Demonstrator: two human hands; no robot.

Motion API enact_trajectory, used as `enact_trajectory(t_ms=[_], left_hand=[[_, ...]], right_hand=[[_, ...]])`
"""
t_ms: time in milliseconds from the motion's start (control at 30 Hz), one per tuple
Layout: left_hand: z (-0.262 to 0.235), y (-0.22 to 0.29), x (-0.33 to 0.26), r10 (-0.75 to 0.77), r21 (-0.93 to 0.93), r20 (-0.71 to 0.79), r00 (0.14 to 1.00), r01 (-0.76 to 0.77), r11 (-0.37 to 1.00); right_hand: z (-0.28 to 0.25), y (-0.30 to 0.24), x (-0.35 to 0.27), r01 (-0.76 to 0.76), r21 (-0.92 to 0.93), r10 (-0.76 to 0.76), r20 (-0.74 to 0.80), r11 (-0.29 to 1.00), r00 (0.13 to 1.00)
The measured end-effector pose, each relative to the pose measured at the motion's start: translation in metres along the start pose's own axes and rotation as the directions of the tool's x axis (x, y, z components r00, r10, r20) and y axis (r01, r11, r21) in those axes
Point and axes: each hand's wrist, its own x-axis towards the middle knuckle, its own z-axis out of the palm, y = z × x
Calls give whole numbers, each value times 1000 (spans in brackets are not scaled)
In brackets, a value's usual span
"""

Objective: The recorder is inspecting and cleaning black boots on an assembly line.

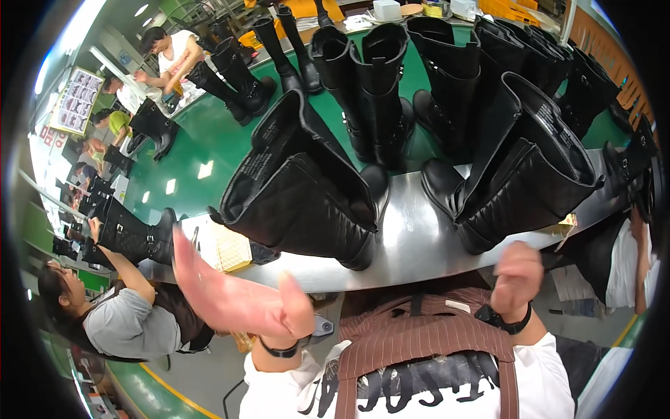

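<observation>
My left hand [234,290] is raised in front of the steel edge, fingers stretched out and thumb apart, holding nothing. Beyond it a tall black boot [307,199] stands with its wide shaft open toward me. My right hand [516,278] hovers near the counter's front edge, smeared by motion, its finger positions unclear. Nearest to it is the matching black boot [523,185], upright with its toe turned left. A visible gap separates both hands from the boots.
A steel strip [401,241] borders the green table [209,157]. More tall boots [377,91] stand behind the front pair. A yellow pad or box [232,250] lies left of the left boot. A co-worker [132,318] at the left handles a buckled boot [129,227]; another person [638,258] is at the right.
</observation>
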Motion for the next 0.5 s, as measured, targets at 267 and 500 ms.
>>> enact_trajectory(t_ms=[267,500], left_hand=[[-2,39,67,-98,150,677,729,-7,989],[-52,16,59,-64,-102,670,740,177,979]], right_hand=[[131,16,68,-413,158,350,317,897,882],[180,53,84,-706,332,573,419,626,705]])
